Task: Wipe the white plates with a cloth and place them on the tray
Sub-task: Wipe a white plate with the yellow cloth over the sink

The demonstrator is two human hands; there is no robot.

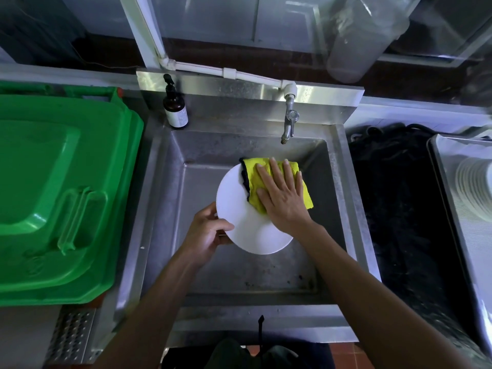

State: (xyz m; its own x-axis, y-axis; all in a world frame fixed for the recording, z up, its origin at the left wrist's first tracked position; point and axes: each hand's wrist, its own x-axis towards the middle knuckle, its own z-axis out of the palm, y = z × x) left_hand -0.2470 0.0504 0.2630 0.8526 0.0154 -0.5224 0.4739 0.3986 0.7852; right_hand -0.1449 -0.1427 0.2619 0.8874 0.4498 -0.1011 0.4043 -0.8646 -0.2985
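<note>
Over the steel sink (170, 209) I hold a round white plate (239, 209). My left hand (206, 233) grips its lower left rim, thumb on top. A folded yellow cloth (255, 171) with a dark edge lies on the plate's upper right part. My right hand (282, 195) presses flat on the cloth with straight, spread fingers. At the far right, a stack of white plates (475, 187) lies on a metal tray (452, 198), partly cut off by the frame edge.
A green bin lid (58, 193) fills the left side. A brown pump bottle (175, 107) stands on the sink's back ledge, and a tap (289, 121) hangs over the basin. A dark mat or netting (399, 209) lies between sink and tray.
</note>
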